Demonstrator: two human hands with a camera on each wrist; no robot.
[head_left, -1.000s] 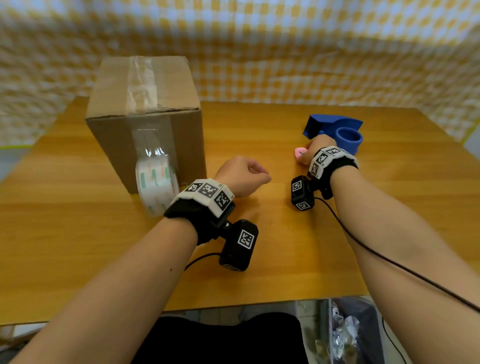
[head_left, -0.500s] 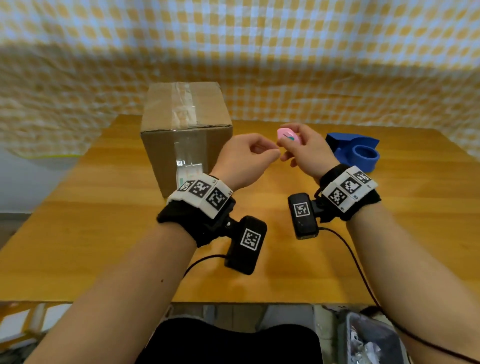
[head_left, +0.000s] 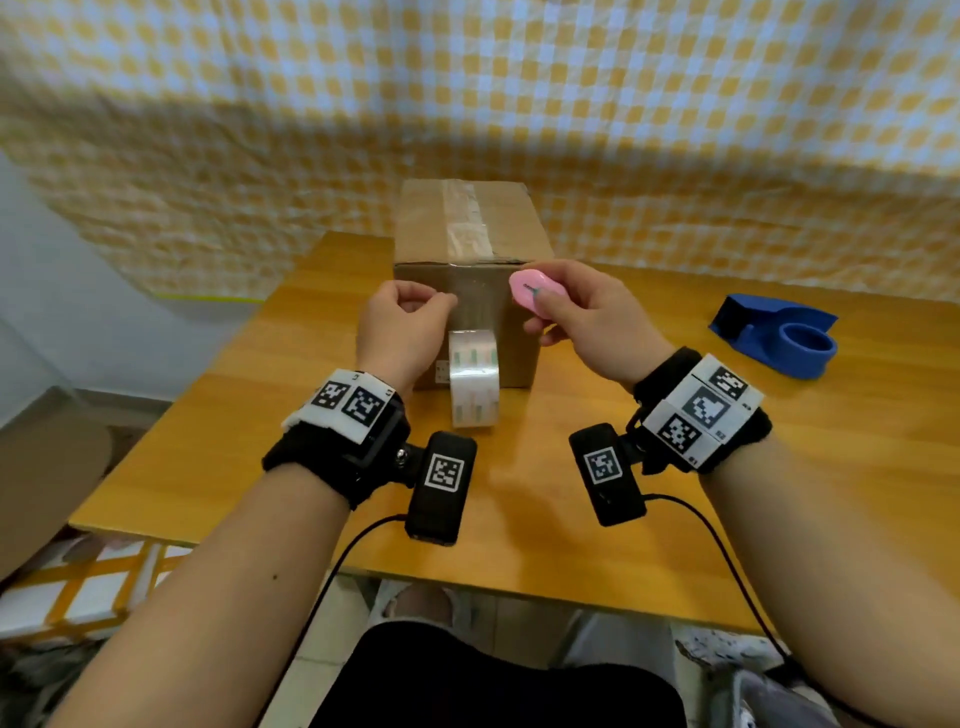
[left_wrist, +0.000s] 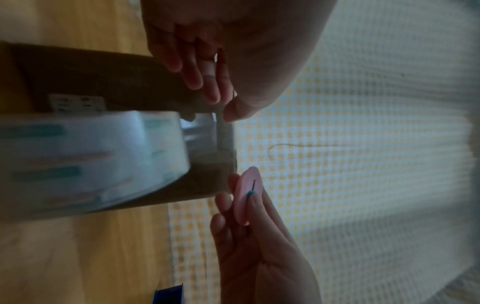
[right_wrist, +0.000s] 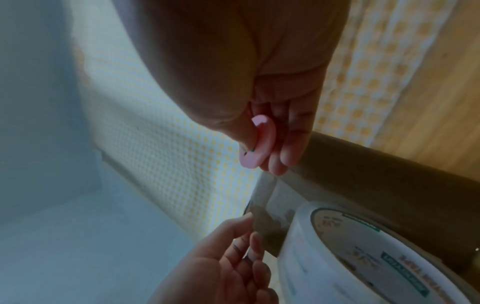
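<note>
A taped cardboard box (head_left: 457, 234) stands on the wooden table (head_left: 675, 467). A roll of clear tape (head_left: 474, 382) hangs down the box's front from a stretched tape strip (right_wrist: 265, 195). My left hand (head_left: 448, 304) pinches that strip's left edge just above the roll, thumb (left_wrist: 241, 109) against the fingers. My right hand (head_left: 540, 306) holds a small pink cutter (head_left: 530, 290) between thumb and fingers, right of the strip and level with the box's top front edge. The cutter (left_wrist: 246, 193) shows a thin slot with a teal slider, and it is apart from the tape.
A blue tape dispenser (head_left: 779, 338) sits on the table at the right. A yellow checked cloth (head_left: 519, 104) hangs behind the table. The table's left edge (head_left: 208, 374) drops to the floor, and a bin with scraps is under the near right corner.
My right hand lifted the pink cutter from the table near the dispenser to the box's front. My left hand rose off the table to the tape strip above the roll.
</note>
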